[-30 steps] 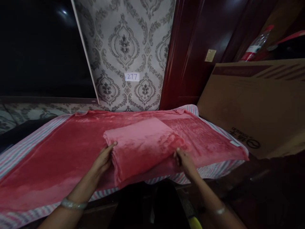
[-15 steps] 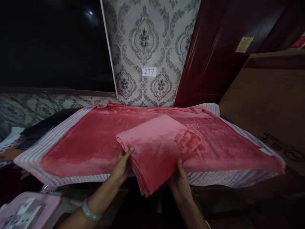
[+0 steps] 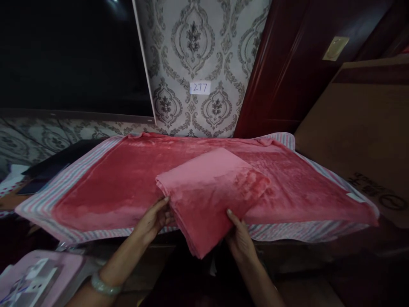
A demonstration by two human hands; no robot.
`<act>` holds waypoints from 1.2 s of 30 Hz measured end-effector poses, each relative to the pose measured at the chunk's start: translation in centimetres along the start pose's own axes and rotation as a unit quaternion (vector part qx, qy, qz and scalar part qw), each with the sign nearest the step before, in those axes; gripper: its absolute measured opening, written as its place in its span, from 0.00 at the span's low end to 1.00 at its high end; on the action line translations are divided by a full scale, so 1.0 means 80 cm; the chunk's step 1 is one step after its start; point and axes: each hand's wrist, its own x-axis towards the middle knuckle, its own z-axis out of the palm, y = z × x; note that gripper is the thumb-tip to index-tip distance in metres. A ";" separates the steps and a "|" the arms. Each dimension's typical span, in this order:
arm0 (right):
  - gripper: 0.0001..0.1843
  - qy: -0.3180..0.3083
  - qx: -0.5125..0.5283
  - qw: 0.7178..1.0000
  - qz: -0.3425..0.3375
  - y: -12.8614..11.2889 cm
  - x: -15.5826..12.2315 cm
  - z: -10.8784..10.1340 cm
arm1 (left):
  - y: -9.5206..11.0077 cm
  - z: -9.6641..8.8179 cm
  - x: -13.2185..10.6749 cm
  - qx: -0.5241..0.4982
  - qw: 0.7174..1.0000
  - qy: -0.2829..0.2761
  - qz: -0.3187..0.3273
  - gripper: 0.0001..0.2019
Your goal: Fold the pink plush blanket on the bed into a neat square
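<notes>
A folded pink fleece cloth [image 3: 211, 192] lies on a larger red fleece blanket [image 3: 128, 183] spread over a striped sheet [image 3: 281, 232]. One corner of the folded cloth hangs over the near edge. My left hand [image 3: 152, 219] grips the folded cloth's left side, thumb on top and fingers under it. My right hand [image 3: 239, 238] holds the cloth's lower right edge from beneath, thumb pressed against the fabric. A pale green bangle [image 3: 104, 286] sits on my left wrist.
A large cardboard box [image 3: 361, 132] stands at the right. Patterned wallpaper with a "277" label [image 3: 200, 88] and a dark red door [image 3: 287, 64] are behind. A dark screen [image 3: 70, 55] fills the upper left. A pink object [image 3: 38, 277] lies at lower left.
The folded cloth has been pulled toward me, its corner now hanging off the near edge. Both hands shifted inward and lower on it. The view has swung to the left.
</notes>
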 end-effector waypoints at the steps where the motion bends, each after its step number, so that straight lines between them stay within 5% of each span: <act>1: 0.33 0.003 0.001 1.000 0.004 0.000 0.000 0.000 | 0.000 0.001 0.000 -0.004 1.000 0.005 -0.002 0.25; 8: 0.33 0.001 -0.011 1.000 0.015 -0.001 -0.001 -0.001 | -0.014 0.026 -0.008 0.008 0.998 0.027 0.059 0.37; 22: 0.34 -0.013 -0.022 1.000 0.012 -0.002 -0.005 -0.002 | -0.025 0.037 -0.010 0.013 0.994 0.047 0.100 0.38; 36: 0.37 -0.043 0.009 0.999 -0.015 0.001 0.001 0.001 | -0.019 0.033 0.002 0.028 0.994 0.098 0.044 0.34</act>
